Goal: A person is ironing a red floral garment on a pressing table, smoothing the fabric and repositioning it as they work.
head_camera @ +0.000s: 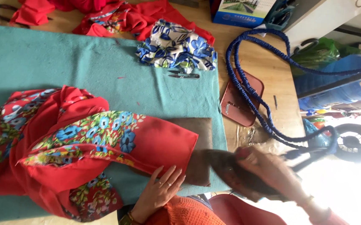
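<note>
My left hand (159, 189) lies flat, fingers apart, on the near edge of a red floral cloth (84, 141) spread over a brown pressing pad (197, 137). My right hand (272, 171), blurred with motion, grips a dark iron (234, 171) at the pad's right end. A blue braided cord (247, 87) runs from the iron in loops over the table. The cloth bunches to the left on the teal mat (63, 62).
A blue-and-white floral fabric (176, 46) and small thread snips (183, 75) lie at the mat's far edge. More red cloth (105, 14) is heaped beyond. A red tray-like rest (234, 106) sits on the wooden table right of the mat. Bags and a wheel are at right.
</note>
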